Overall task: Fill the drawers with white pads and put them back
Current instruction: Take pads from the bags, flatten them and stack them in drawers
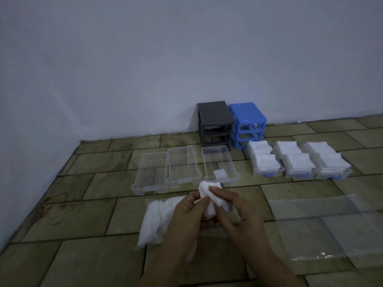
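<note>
Both hands hold a small stack of white pads point(209, 192) above the floor; my left hand point(186, 216) grips it from the left and my right hand point(238, 212) pinches its top pads. A plastic bag of white pads point(155, 220) lies under my left hand. Three clear drawers lie ahead: the left drawer point(150, 172) and middle drawer point(182, 165) hold nothing, the right drawer point(219, 164) holds one white pad point(219, 174). Three drawers full of pads with blue handles point(298, 160) sit at right. A grey drawer frame point(214, 123) and a blue drawer frame point(247, 123) stand by the wall.
Flat clear plastic bags point(329, 226) lie on the tiled floor at the right. A white wall runs behind the frames and along the left side.
</note>
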